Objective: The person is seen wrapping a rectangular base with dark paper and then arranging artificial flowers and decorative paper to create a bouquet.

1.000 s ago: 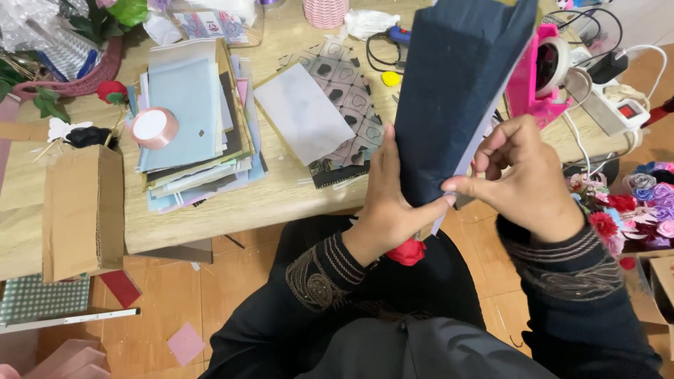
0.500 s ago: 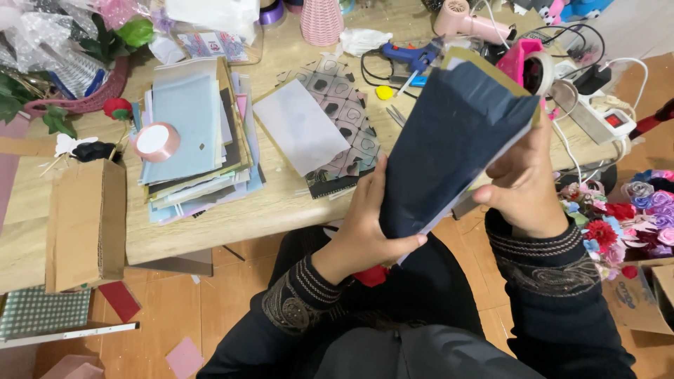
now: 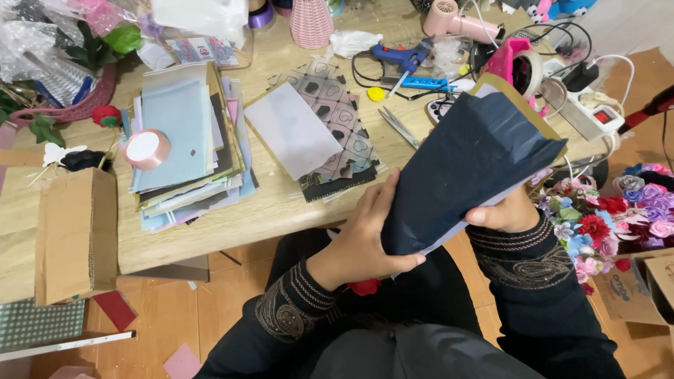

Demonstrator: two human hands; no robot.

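Observation:
A cone of dark navy wrapping paper (image 3: pixel 467 175) with a tan lining is held over my lap, tilted with its wide mouth up and to the right. My left hand (image 3: pixel 365 238) is wrapped around the narrow lower end, thumb across the front. My right hand (image 3: pixel 502 214) grips the cone from behind and is mostly hidden by the paper. A red artificial rose (image 3: pixel 364 286) pokes out below my left wrist.
The wooden table (image 3: pixel 281 210) carries a stack of coloured paper sheets (image 3: pixel 186 140), a pink tape roll (image 3: pixel 146 149), patterned paper (image 3: pixel 330 126), scissors (image 3: pixel 400 126), a blue glue gun (image 3: pixel 400 56) and cables. A cardboard box (image 3: pixel 74 235) stands left; artificial flowers (image 3: pixel 604 217) lie right.
The paper cone has swung from upright to leaning right and come lower. My right hand has slipped from its front to behind it, while my left hand stays on the narrow end.

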